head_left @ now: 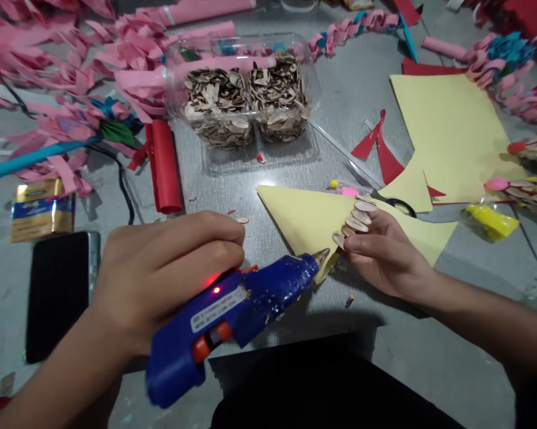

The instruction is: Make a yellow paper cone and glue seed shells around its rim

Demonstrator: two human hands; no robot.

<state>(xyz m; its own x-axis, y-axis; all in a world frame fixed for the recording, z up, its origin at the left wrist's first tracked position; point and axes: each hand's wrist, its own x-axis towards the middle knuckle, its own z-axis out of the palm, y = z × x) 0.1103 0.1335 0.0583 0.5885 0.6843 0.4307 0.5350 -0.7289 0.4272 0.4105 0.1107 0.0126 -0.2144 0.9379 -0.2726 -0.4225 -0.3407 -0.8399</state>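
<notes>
My left hand [174, 262] is wrapped round a blue glue gun [268, 292] with a small red light on its side. The gun's metal nozzle points right, close to the lower edge of a yellow paper cone [299, 217]. On the right, my right hand [380, 253] pinches the cone's wide end, where several pale seed shells [358, 221] are lined up in a row. The cone's point faces up and left. Part of the cone's end is hidden behind my right fingers.
A clear plastic box [250, 113] of shells stands at the back. Yellow sheets [456, 131], scissors [397, 205] and red scraps lie right. A red roll [165, 167], a phone [58, 295], a gold box [43, 208] and pink paper fringes [134, 47] are left.
</notes>
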